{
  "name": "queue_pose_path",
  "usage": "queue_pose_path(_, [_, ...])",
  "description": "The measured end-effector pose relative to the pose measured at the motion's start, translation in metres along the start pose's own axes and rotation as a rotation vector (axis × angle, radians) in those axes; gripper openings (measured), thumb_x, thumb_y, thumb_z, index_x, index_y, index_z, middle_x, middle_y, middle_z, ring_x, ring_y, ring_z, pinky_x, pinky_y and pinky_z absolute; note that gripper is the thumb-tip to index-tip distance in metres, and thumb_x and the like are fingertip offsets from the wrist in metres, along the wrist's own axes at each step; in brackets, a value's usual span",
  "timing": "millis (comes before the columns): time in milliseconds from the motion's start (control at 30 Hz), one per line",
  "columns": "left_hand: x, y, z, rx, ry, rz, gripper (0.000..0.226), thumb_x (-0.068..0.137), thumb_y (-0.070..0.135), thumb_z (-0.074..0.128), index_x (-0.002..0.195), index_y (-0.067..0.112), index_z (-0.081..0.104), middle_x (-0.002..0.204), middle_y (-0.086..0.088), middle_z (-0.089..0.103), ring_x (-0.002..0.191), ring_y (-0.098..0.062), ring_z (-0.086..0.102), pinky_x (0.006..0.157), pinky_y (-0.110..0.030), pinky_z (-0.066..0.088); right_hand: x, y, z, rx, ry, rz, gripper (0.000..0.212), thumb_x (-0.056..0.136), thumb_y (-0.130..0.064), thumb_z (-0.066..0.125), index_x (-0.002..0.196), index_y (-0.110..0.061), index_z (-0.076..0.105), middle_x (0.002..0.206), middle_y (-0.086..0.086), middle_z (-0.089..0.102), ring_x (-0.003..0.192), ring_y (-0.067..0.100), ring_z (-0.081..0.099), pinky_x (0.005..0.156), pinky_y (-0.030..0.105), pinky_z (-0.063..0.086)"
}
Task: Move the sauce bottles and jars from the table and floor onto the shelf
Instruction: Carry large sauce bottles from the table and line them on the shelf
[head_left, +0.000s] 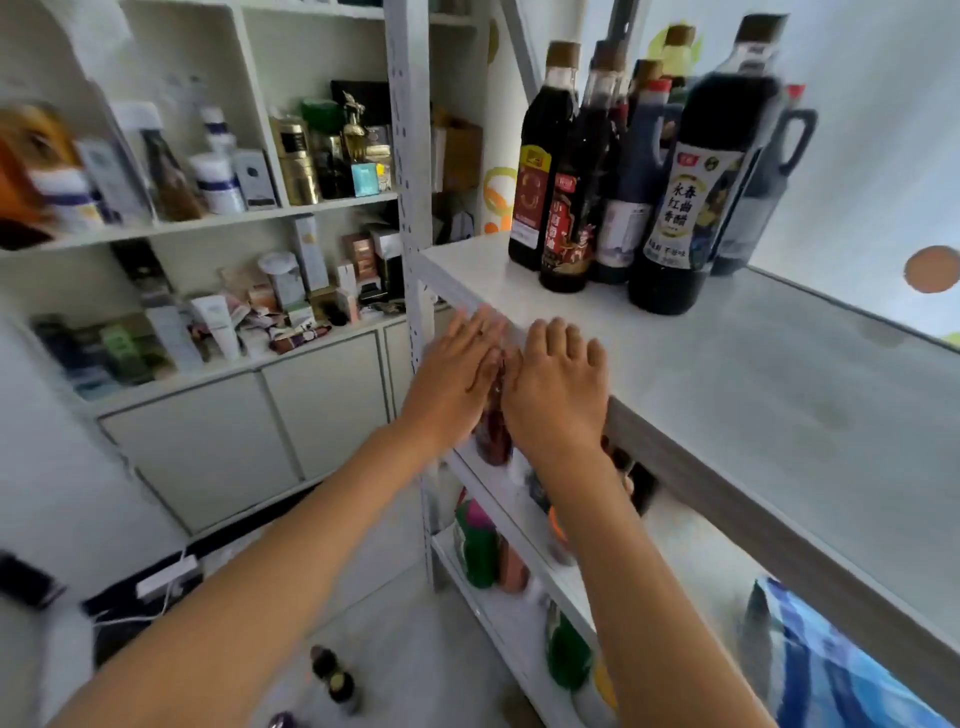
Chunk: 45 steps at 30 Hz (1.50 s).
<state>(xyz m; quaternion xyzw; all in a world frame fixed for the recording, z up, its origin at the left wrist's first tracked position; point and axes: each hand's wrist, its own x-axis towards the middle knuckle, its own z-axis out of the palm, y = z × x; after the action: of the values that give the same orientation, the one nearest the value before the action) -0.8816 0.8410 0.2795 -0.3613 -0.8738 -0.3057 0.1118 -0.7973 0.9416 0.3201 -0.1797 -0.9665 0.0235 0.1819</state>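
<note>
**Kid:** What is all that stuff way over on the left?

**Me:** That is the white cupboard with open shelves (218, 221). It is full of little boxes, tubes and pots. I leave those alone. They are not sauce.

**Kid:** What is on the floor down there?

**Me:** Two small dark bottles with gold tops (332, 675). They stand on the pale floor, well apart from my hands. They are part of my job too, so I think they go up later.

**Kid:** What are your hands doing?

**Me:** My left hand (457, 374) is flat with the fingers out straight. My right hand (558, 384) curls in beside it. Between them is a dark red see-through jar (493, 431). I press one hand on each side so it cannot slip. Most of it hides behind my hands, so it is hard to see well.

**Kid:** Where is it going?

**Me:** I guess onto the white metal rack with flat shelves (779, 389). The jar is right at its front edge, just under the top shelf.

**Kid:** Why are the tall ones way at the back?

**Me:** The tall dark sauce bottles with brown caps (623, 171) stand close together in the far corner of the top shelf. That leaves the front bare for more.
</note>
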Motion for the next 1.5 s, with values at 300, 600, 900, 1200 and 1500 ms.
queue_pose_path(300, [-0.202,0.022,-0.008,0.162,0.099,-0.36,0.054,0.105,0.032,0.025,0.154,0.012,0.013,0.162,0.001,0.007,0.146,-0.007,-0.011,0.122,-0.031,0.0,-0.176,-0.033,0.094,0.689,-0.36,-0.338,0.053,0.109,-0.029,0.025,0.158,-0.013,0.014,0.167,0.002,0.004,0.153,0.009,-0.006,0.124,0.034,-0.009])
queue_pose_path(600, [-0.366,0.002,-0.073,0.185,0.346,-0.751,0.059,0.102,0.039,0.021,0.154,0.014,0.015,0.162,0.001,0.011,0.146,-0.004,-0.007,0.122,-0.031,0.003,-0.256,-0.119,0.079,0.693,-0.472,-0.673,0.054,0.109,-0.031,0.023,0.158,-0.013,0.009,0.167,0.001,0.0,0.145,-0.001,-0.012,0.124,0.034,-0.006])
queue_pose_path(900, [-0.567,0.013,-0.158,0.307,0.539,-1.008,0.054,0.105,0.032,0.022,0.154,0.014,0.009,0.163,0.0,0.008,0.146,-0.006,-0.01,0.122,-0.031,0.0,-0.404,-0.257,0.031,0.755,-0.606,-0.983,0.054,0.109,-0.032,0.025,0.159,-0.013,0.016,0.166,-0.001,0.007,0.153,0.007,-0.002,0.125,0.031,-0.003])
queue_pose_path(1200, [-0.832,0.06,-0.239,0.378,0.723,-1.339,0.053,0.106,0.033,0.023,0.154,0.013,0.014,0.162,0.0,0.01,0.146,-0.006,-0.007,0.122,-0.032,0.003,-0.632,-0.399,-0.026,0.819,-0.776,-1.308,0.053,0.109,-0.031,0.029,0.158,-0.013,0.017,0.166,0.002,0.008,0.151,0.006,0.0,0.122,0.024,-0.007])
queue_pose_path(1500, [-1.0,0.092,-0.288,0.387,1.003,-1.554,0.052,0.106,0.031,0.029,0.153,0.011,0.025,0.16,-0.003,0.022,0.149,-0.01,0.003,0.122,-0.039,0.014,-0.793,-0.486,-0.06,0.803,-1.009,-1.516,0.054,0.108,-0.034,0.031,0.158,-0.015,0.02,0.166,-0.001,0.012,0.152,0.006,0.005,0.123,0.025,0.002])
